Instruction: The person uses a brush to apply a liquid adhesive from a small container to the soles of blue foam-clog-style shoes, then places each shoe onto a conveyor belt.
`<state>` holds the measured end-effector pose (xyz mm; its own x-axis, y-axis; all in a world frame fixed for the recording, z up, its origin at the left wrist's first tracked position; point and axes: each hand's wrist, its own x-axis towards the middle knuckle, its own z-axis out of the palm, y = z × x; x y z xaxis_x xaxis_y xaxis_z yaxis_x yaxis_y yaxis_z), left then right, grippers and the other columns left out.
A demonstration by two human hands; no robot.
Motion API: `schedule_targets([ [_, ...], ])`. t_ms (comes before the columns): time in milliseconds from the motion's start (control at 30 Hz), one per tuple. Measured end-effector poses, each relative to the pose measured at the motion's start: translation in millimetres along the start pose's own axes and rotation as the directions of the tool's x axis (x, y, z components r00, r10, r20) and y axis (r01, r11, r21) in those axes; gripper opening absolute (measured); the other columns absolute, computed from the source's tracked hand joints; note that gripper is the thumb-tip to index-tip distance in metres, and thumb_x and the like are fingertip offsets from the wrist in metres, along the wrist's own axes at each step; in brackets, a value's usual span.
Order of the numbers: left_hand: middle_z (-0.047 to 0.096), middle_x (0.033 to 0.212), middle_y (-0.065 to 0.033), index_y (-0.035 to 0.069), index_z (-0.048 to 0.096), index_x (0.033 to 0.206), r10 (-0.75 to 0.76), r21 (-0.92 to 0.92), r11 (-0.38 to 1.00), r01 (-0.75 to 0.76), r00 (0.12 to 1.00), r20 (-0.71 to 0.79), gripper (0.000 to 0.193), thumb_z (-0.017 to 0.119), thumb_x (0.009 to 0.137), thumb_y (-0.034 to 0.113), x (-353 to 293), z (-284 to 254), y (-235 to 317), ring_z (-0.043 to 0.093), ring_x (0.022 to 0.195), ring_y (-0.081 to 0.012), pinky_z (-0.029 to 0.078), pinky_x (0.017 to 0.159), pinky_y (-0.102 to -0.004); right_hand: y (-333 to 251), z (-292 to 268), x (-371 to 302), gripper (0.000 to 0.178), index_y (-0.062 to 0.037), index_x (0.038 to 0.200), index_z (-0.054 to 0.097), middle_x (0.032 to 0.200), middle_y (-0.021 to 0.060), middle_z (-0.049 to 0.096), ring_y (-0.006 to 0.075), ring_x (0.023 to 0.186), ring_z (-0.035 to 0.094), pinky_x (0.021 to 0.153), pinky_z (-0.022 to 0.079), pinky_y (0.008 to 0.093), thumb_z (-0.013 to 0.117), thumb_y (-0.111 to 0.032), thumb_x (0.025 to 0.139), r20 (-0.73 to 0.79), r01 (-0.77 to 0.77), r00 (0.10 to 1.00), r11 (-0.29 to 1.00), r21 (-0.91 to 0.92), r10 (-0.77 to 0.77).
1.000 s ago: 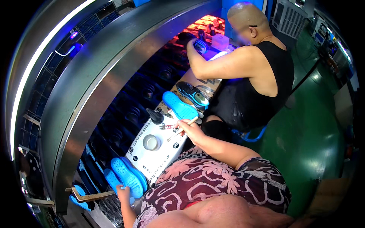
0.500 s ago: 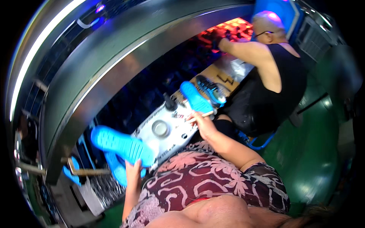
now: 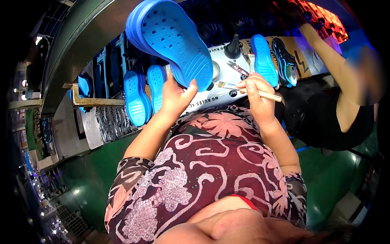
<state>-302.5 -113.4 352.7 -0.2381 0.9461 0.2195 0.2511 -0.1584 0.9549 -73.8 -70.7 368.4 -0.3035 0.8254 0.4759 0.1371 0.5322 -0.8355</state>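
Note:
My left hand (image 3: 177,94) grips one end of a blue shoe sole (image 3: 172,42), raised above the worktable with its holed, ribbed face toward me. In my right hand (image 3: 258,92) is a wooden-handled brush (image 3: 266,95), bristles pointing left toward the sole and apart from it. A pale round bowl (image 3: 215,70) is half hidden behind the sole. Beyond the brush lie small thread snips (image 3: 237,68) with red on them, and a black cone-shaped thing (image 3: 232,48) stands upright. Another blue sole (image 3: 263,61) rests to the right, beside a black and blue shoe (image 3: 284,62).
Everything lies on a white printed sheet (image 3: 203,100) and cardboard (image 3: 302,61). More blue soles (image 3: 136,97) stand at the left, near a metal bracket (image 3: 99,102). A metal machine frame (image 3: 77,53) curves overhead. A co-worker in black (image 3: 337,118) sits at the right, reaching toward a red-lit area.
My left hand has raised the blue sole and tilted its face toward me. The brush in my right hand has swung round, its bristles now visible. The whole view has shifted.

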Motion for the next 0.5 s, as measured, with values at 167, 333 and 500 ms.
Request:
schedule_targets([
  [167, 0.065, 0.094, -0.0142, -0.003, 0.045, 0.118, 0.077, 0.081, 0.994, -0.078, 0.997, 0.017, 0.046, 0.061, 0.076, 0.006, -1.0, -0.8, 3.7, 0.064, 0.085, -0.0184, 0.051, 0.075, -0.0303, -1.9, 13.9, 7.5, 0.026, -0.0026, 0.071, 0.065, 0.066, 0.0053, 0.062, 0.0208, 0.066, 0.057, 0.086, 0.040, 0.0364, 0.053, -0.017, 0.090, 0.113, 0.087, 0.991, 0.989, -0.115, -0.074],
  [333, 0.065, 0.089, -0.0152, -0.002, 0.048, 0.114, 0.192, 0.191, 0.961, -0.200, 0.979, 0.062, 0.046, 0.064, 0.072, 0.004, -1.7, -8.3, -5.3, 0.066, 0.080, -0.0226, 0.051, 0.071, -0.0313, 6.5, 13.6, 2.6, 0.028, -0.0018, 0.071, 0.064, 0.060, 0.0049, 0.058, 0.0196, 0.059, 0.053, 0.083, 0.041, 0.0362, 0.054, -0.018, 0.090, 0.058, 0.066, 0.997, 0.987, -0.148, -0.058],
  [500, 0.065, 0.088, -0.0166, -0.001, 0.048, 0.113, 0.232, 0.269, 0.930, -0.249, 0.968, 0.095, 0.047, 0.066, 0.069, 0.003, -7.5, -9.4, -8.5, 0.066, 0.078, -0.0274, 0.051, 0.071, -0.0326, 1.6, 13.4, 1.8, 0.027, -0.0021, 0.071, 0.064, 0.061, 0.0049, 0.059, 0.0192, 0.063, 0.057, 0.087, 0.041, 0.0385, 0.053, -0.017, 0.090, 0.034, 0.055, 0.998, 0.992, -0.110, -0.052],
])
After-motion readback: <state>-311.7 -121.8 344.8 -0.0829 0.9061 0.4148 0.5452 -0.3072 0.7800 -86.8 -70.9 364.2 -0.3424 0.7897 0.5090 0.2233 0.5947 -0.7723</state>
